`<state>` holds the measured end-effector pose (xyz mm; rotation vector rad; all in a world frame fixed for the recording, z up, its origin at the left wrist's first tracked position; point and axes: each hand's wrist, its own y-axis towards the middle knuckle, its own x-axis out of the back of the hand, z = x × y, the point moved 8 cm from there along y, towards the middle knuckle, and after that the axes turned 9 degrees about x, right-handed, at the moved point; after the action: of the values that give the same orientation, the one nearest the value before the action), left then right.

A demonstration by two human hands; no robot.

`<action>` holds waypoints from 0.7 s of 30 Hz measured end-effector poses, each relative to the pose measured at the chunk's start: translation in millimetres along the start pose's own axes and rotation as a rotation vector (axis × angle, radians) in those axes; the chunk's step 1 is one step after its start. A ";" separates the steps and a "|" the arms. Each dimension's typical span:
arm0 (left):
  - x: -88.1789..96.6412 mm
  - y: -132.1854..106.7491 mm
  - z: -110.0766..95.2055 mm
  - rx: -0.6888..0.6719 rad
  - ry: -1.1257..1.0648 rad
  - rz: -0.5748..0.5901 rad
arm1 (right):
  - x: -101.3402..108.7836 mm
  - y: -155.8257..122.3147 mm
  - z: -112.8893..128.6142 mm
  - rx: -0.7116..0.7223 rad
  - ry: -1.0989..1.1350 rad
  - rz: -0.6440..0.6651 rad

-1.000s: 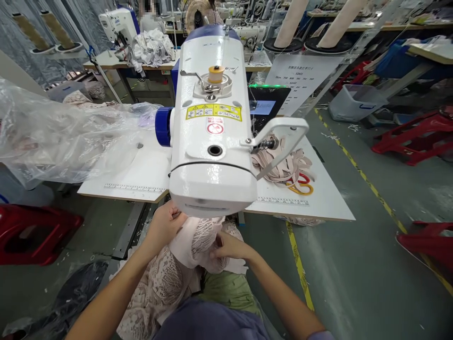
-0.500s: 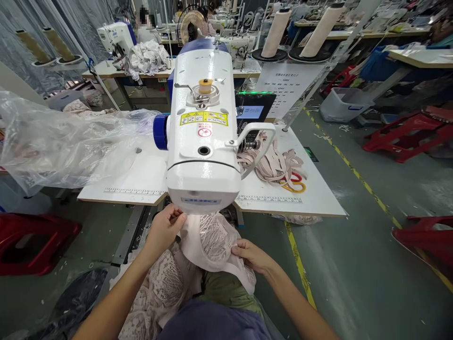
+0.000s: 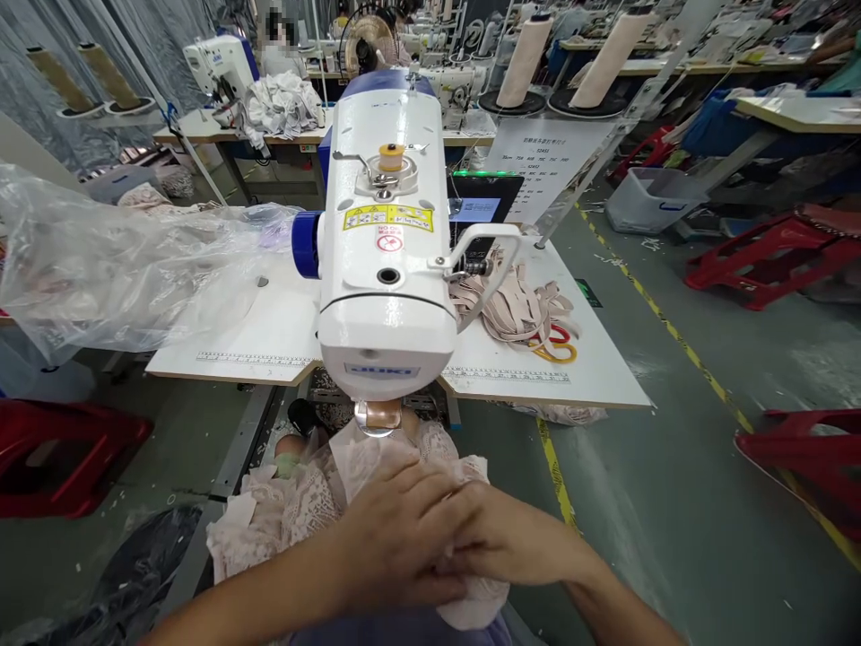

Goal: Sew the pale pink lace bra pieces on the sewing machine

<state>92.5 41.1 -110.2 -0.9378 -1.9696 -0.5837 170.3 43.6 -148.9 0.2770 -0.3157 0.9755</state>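
Note:
My left hand (image 3: 394, 529) and my right hand (image 3: 511, 543) lie together over a pale pink lace garment (image 3: 302, 502) bunched in my lap. The left hand lies partly across the right, fingers curled down onto the fabric. My right hand's fingers are tucked under the left, gripping the same lace. Just ahead stands a white sewing machine (image 3: 387, 251), its head facing me. Its metal presser area (image 3: 377, 417) shows right above the fabric.
A white table (image 3: 571, 377) carries beige elastic strips (image 3: 517, 305) over red and yellow scissors (image 3: 555, 345). A clear plastic bag (image 3: 114, 260) lies at left. Red stools (image 3: 60, 453) stand on both sides. Another person sits at a far machine (image 3: 221, 63).
Both hands drew back from under the machine head toward my lap and came together, the left crossing over the right, with the lace gathered beneath them.

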 end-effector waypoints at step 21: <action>47.2 2.2 112.5 0.595 -0.100 -0.142 | 71.0 45.3 -38.7 -0.200 -0.125 -0.453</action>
<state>21.5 138.6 -129.1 -0.4646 -2.1314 -0.0079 174.5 136.1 -153.4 0.2143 -0.4391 0.4768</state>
